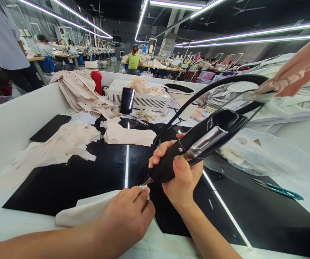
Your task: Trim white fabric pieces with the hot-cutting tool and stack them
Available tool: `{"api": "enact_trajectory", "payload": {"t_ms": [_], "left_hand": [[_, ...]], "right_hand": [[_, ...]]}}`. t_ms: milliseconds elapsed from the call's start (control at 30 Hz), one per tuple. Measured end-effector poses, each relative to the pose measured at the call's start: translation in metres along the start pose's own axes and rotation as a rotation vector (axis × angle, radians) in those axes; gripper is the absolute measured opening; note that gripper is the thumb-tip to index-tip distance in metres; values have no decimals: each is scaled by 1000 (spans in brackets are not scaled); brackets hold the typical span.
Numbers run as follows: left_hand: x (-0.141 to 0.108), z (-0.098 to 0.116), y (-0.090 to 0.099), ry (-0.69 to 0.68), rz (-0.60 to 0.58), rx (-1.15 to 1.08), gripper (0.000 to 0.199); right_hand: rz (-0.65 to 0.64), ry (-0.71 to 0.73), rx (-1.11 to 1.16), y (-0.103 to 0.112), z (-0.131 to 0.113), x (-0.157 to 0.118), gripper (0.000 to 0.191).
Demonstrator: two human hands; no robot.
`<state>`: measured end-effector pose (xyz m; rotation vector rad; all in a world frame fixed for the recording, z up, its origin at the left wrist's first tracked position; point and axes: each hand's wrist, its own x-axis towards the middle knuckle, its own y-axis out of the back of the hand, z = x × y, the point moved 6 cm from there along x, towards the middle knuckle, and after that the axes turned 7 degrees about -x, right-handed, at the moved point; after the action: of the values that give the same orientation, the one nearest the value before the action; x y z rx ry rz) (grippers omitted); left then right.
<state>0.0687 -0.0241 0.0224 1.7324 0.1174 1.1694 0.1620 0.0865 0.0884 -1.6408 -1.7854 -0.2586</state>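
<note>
My right hand [183, 174] is wrapped round a black corded hand tool [198, 144] with a long silver lever, and my thumb lies near the lever. The tool tilts down to the left, and its thin metal tip meets the edge of a pale fabric piece [90, 208]. My left hand [130, 212] pinches that fabric right beside the tip, its fingers closed. Part of the fabric is hidden under the left hand. Beyond the hands, a stack of cream fabric strips [129, 133] lies on the black board [108, 172].
Loose cream strips [60, 144] and a black flat device [50, 127] lie left. A phone [127, 100] leans against a white vented box [114, 90]. Teal-handled thread snips [281, 190] and a plastic bag [263, 151] lie right. The tool's black cable [195, 95] arches overhead.
</note>
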Motion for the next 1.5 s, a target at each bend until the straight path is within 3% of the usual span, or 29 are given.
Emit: {"api": "enact_trajectory", "payload": {"t_ms": [133, 300, 433, 533, 633, 767, 967, 1133, 1367, 1500], "left_hand": [[-3, 1, -4, -21, -56, 16, 27], [-4, -3, -9, -45, -146, -1, 20], [-3, -31, -15, -11, -258, -50, 16], [-2, -59, -17, 22, -258, -8, 10], [-1, -72, -12, 13, -235, 25, 15], [7, -54, 5, -56, -197, -117, 27], [10, -20, 10, -113, -189, -327, 20], [6, -18, 3, -117, -153, -321, 13], [5, -19, 2, -114, -171, -283, 26], [7, -21, 4, -79, -176, -315, 22]], "right_hand": [[4, -10, 11, 0, 3, 0, 37], [4, -25, -60, 5, -5, 6, 47], [49, -33, -148, 17, -22, 10, 50], [59, -37, -160, 27, -34, 6, 44], [68, -18, -167, 35, -41, -2, 40], [93, -9, -145, 40, -46, -11, 40], [78, -35, -106, 37, -49, -21, 45], [73, -12, -116, 35, -45, -26, 44], [110, 9, -101, 37, -41, -26, 43], [108, 4, -105, 38, -41, -26, 44]]}}
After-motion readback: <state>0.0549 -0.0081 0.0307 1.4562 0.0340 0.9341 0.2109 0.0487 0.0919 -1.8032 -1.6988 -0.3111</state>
